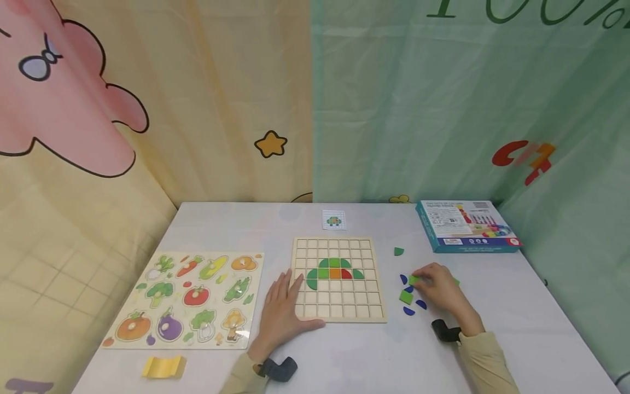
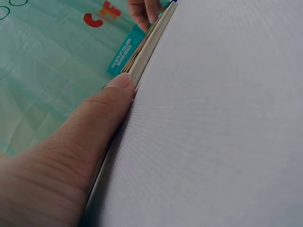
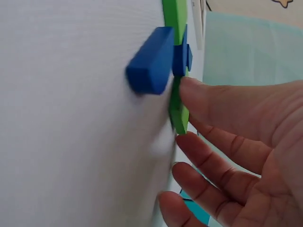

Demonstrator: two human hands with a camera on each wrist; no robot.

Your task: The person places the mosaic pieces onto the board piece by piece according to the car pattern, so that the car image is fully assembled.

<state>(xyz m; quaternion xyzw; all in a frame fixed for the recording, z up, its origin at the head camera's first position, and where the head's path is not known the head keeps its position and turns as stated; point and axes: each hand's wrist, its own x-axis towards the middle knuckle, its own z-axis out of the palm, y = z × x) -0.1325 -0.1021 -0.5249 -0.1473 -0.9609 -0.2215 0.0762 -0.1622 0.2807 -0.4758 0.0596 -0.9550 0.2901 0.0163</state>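
Left hand [image 1: 284, 306] flat on the white table [image 1: 374, 355], fingers straight and spread, fingertips resting on the lower left corner of the square wooden grid board [image 1: 337, 313]; in the left wrist view, thumb [image 2: 102, 113] pressed against the board's edge [image 2: 151, 42]. On the board, a small turtle-like figure built from green, orange and red wooden pieces [image 1: 334, 271]. Right hand [image 1: 439, 287] to the right of the board, fingers curled down over a light green wooden square piece [image 1: 414, 280], thumb and fingertips touching it; in the right wrist view, the same green piece [image 3: 178, 113] on edge against the thumb, a dark blue curved wooden block [image 3: 150, 60] just beside it. Around that hand: another light green square [image 1: 406, 297], several blue half-round pieces [image 1: 409, 311] and a dark green quarter-round piece [image 1: 398, 251] farther back. Behind the board, a small pattern card [image 1: 334, 220]; at far right, a teal cardboard puzzle box [image 1: 466, 225]. At left, a wooden vegetable peg puzzle [image 1: 189, 298], with a yellow wavy block [image 1: 164, 366] near the table's front edge.
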